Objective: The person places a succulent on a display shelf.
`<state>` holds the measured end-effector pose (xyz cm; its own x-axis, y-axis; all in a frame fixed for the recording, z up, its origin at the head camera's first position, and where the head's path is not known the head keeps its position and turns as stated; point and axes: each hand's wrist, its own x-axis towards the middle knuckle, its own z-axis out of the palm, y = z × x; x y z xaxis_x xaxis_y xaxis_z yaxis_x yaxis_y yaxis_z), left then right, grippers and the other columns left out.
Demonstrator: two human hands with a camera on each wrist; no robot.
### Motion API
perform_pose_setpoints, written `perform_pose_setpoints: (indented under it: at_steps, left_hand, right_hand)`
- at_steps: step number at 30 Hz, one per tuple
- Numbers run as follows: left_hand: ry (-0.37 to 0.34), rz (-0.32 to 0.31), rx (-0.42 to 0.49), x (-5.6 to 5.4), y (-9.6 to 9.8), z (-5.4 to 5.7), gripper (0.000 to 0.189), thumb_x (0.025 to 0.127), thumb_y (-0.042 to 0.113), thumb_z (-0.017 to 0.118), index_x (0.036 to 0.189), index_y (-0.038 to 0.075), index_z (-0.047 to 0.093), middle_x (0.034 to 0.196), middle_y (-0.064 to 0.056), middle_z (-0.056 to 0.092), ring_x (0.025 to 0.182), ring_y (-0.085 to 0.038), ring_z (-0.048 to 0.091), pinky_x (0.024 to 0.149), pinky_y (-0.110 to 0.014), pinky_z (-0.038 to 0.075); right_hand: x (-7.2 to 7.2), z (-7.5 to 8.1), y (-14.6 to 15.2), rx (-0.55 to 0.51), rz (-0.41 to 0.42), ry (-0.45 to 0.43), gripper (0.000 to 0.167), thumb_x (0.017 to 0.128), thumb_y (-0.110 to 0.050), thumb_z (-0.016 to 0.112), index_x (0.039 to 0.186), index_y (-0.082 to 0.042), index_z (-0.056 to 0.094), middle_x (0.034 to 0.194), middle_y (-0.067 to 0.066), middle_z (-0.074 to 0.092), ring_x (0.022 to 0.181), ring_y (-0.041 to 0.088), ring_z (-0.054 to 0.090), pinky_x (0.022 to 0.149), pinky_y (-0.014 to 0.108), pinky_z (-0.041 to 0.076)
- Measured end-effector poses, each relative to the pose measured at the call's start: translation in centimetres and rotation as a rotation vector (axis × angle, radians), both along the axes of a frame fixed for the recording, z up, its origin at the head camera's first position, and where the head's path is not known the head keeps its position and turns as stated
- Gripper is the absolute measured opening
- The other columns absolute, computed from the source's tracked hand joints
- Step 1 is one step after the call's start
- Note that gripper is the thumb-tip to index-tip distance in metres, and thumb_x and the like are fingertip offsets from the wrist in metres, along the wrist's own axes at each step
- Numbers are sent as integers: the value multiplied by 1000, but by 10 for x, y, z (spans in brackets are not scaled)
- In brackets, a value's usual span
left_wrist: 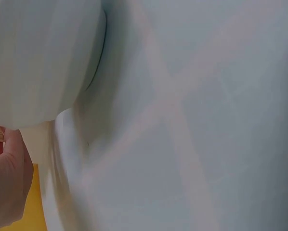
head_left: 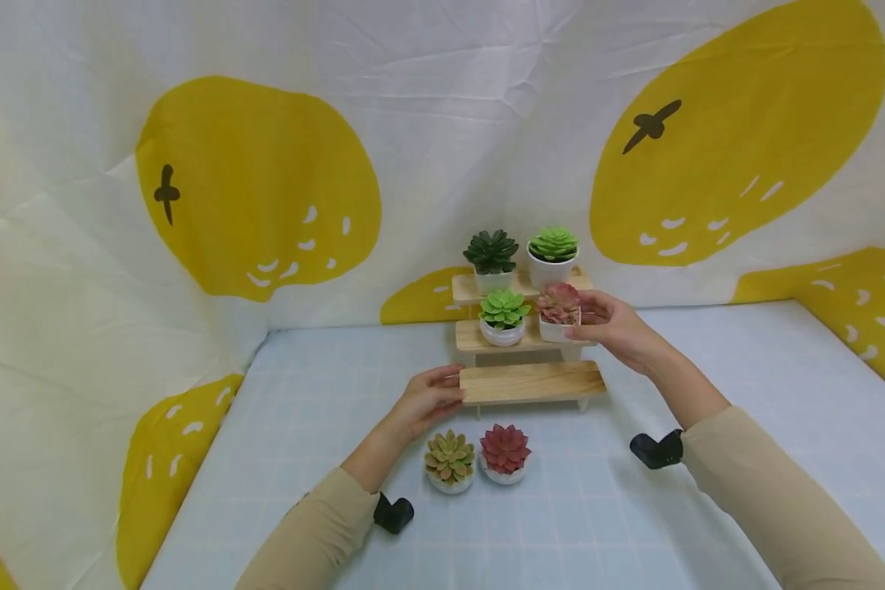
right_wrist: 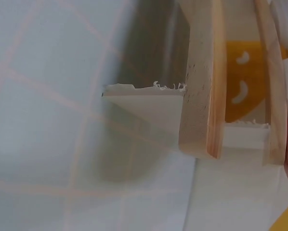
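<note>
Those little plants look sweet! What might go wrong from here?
The right hand holds the pink succulent at the right end of the middle shelf, so a slip might tip it off. The left hand grips the left end of the bottom shelf; a tug might skew it. The yellow-green succulent stands near that hand, which could knock it.

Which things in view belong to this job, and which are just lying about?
Likely the job:
three-tier wooden stand, gripped by the left hand
pink succulent, held by the right hand
dark green succulent
upper bright green succulent
lower bright green succulent
yellow-green succulent
red succulent

Just surroundings:
yellow-patterned backdrop cloth
checked tablecloth
</note>
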<state>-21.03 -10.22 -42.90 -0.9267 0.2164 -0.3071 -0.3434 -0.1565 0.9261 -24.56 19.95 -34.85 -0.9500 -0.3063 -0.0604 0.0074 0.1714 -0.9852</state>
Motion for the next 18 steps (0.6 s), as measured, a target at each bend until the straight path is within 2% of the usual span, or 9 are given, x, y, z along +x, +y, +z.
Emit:
perform_pose_setpoints:
  at_steps: [4,9,18]
  left_hand:
    - [-2,9,-1,1,0,1,49,83,-12,57,130,-4,49,121,-23,55,90,-19,58,78,-29,52]
    - [-6,5,-2,2,0,2,49,83,-12,57,131,-4,49,121,-22,55,91,-19,58,79,-30,52]
    - [-1,1,3,1,0,3,48,83,-12,57,130,-4,50,119,-21,56,90,-19,58,79,-30,51]
  right_hand:
    - [-1,1,-1,13,-1,0,68,84,-5,67,139,2,28,127,11,41,112,20,43,83,17,47]
    - [-1,4,0,32,7,16,67,84,-3,66,139,4,27,125,13,40,108,19,44,83,17,46]
    - [0,10,5,85,16,74,66,83,-5,67,138,-1,32,128,13,40,114,25,40,85,18,43]
